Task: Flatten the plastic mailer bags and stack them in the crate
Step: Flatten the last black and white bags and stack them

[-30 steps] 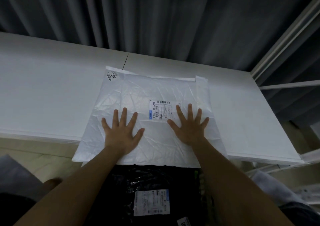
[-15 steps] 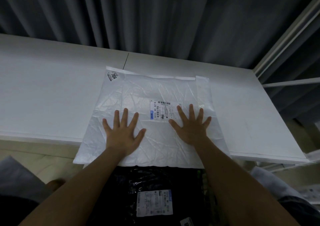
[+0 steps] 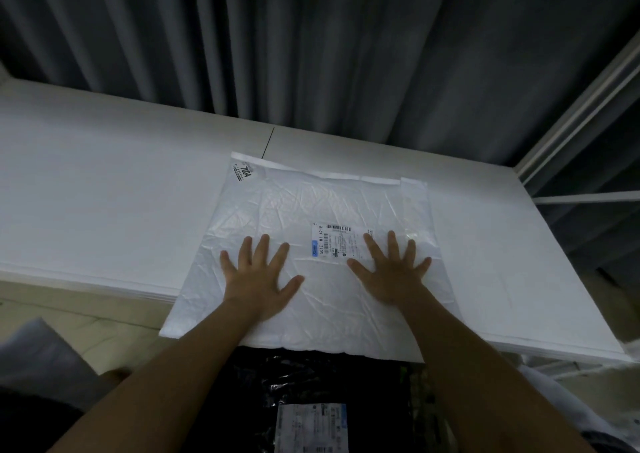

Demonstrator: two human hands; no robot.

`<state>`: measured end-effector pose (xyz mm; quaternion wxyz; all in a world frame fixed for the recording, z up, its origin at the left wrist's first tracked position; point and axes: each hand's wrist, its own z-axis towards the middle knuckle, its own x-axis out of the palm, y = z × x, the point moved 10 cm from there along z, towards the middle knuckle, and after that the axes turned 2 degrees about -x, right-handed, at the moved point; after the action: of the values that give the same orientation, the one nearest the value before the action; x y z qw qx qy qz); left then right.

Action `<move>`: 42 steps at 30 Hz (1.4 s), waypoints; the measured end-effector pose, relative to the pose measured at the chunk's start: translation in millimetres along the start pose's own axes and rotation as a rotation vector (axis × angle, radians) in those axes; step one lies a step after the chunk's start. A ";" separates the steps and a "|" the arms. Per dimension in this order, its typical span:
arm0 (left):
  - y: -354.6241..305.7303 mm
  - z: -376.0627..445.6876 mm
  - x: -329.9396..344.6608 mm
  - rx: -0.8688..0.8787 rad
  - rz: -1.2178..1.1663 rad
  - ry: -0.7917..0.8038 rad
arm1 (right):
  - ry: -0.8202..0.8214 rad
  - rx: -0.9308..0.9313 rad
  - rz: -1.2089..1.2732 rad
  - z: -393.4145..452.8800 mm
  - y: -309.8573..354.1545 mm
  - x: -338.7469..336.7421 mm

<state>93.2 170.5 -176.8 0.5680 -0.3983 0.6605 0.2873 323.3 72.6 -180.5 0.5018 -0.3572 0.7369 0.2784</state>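
Item: white mailer bag (image 3: 311, 258), one, lying flat on the white bench (image 3: 104, 192), directly ahead of you. Its near edge overhangs the bench front toward your body; its far edge points at the grey curtain (image 3: 311, 43). Its long axis appears to run away from you, though the wide lens makes this uncertain.

Your hands: left hand (image 3: 258, 274) and right hand (image 3: 391, 269), both with fingers spread straight, palms pressed down on the near half of the bag, neither gripping. The right fingertips overlap the shipping label (image 3: 337, 241). Both sit about equally near; the far half lies ahead of both and remains creased.

Below the bench front: a black mailer bag (image 3: 311, 383) with its own label, just under the white bag's overhang.

Not determinable: the crate itself, its walls lost in the dark; label print, too small.
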 end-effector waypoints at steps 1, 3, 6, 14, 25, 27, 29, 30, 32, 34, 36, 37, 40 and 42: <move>1.5 3.5 -4.3 0.009 0.006 -0.007 | 0.007 0.001 -0.003 0.6 0.7 -1.8; 3.3 11.6 -16.3 0.039 0.007 -0.038 | 0.011 0.003 -0.009 1.4 2.0 -5.5; 4.9 22.8 -29.2 0.079 -0.021 -0.074 | -0.025 -0.005 -0.043 1.2 4.9 -12.5; 10.0 32.3 -15.5 0.085 -0.062 -0.110 | -0.320 -0.295 -0.131 26.7 93.5 -51.7; 10.8 36.0 -10.8 0.101 -0.083 -0.143 | -0.232 -0.264 -0.044 79.8 138.5 -28.6; 10.0 36.7 -9.8 0.104 -0.072 -0.139 | -0.219 -0.262 -0.058 81.3 137.8 -28.1; 9.7 38.0 -8.6 0.102 -0.060 -0.134 | -0.207 -0.263 -0.053 83.8 137.6 -26.2; 10.1 38.4 -7.7 0.099 -0.058 -0.132 | -0.202 -0.266 -0.050 84.2 138.1 -24.9; 10.1 38.3 -7.4 0.100 -0.058 -0.134 | -0.193 -0.267 -0.048 85.4 137.8 -23.5; 10.4 37.8 -6.8 0.105 -0.058 -0.135 | -0.182 -0.264 -0.049 86.1 137.3 -22.4; 11.0 38.2 -6.7 0.105 -0.056 -0.139 | -0.178 -0.265 -0.046 86.3 137.4 -22.0; 11.0 38.3 -6.9 0.105 -0.059 -0.142 | -0.175 -0.266 -0.046 86.5 137.6 -21.8; 11.2 38.5 -7.8 0.101 -0.063 -0.143 | -0.165 -0.262 -0.047 87.1 137.7 -20.9; 11.3 38.5 -7.0 0.101 -0.059 -0.139 | -0.160 -0.261 -0.048 87.6 137.6 -20.7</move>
<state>104.0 209.7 -178.1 0.6398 -0.3675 0.6213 0.2637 264.7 226.3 -183.9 0.5150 -0.4136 0.6433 0.3871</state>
